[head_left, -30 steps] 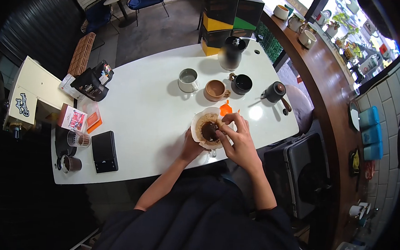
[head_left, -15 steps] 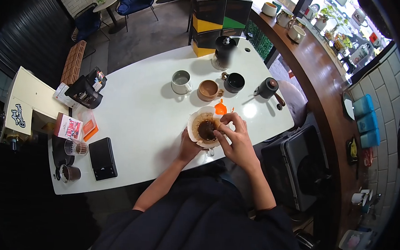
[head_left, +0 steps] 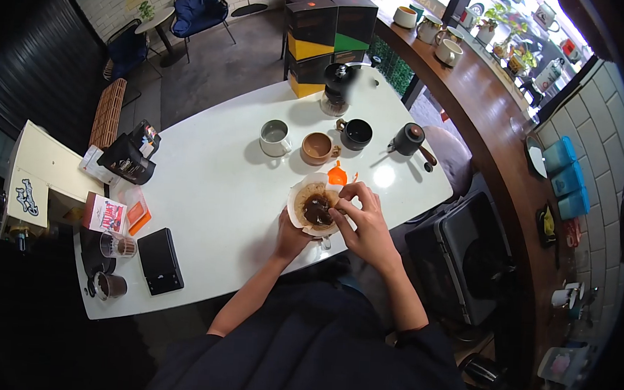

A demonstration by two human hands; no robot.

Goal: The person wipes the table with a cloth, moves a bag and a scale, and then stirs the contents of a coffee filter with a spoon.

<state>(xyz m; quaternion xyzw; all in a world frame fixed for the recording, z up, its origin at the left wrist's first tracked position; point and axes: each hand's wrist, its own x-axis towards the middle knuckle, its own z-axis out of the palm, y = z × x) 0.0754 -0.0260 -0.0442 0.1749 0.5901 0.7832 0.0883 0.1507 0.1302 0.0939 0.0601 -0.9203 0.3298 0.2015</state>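
A paper coffee filter [head_left: 298, 191] with wet, dark coffee grounds [head_left: 316, 209] in it sits close in front of me at the table's near edge. My left hand [head_left: 291, 237] is wrapped round the vessel under the filter, from the left; that vessel is mostly hidden, with a bit of clear handle [head_left: 325, 243] showing below. At the filter's right rim, my right hand [head_left: 364, 225] pinches the paper between thumb and fingers. Just behind the filter lies an orange plastic piece [head_left: 337, 175], partly covered.
On the white table [head_left: 212, 189] stand a grey mug [head_left: 275, 141], a brown cup [head_left: 316, 149], a black cup [head_left: 358, 135], a coffee grinder [head_left: 338, 86] and a dark pot [head_left: 407, 139]. A black scale [head_left: 160, 261] and plastic cups [head_left: 118, 245] are at left. Boxes [head_left: 311, 34] stand behind.
The whole view has shifted slightly as my head moved. Inside the filter the dark grounds look spread a little differently. Both hands keep their hold.
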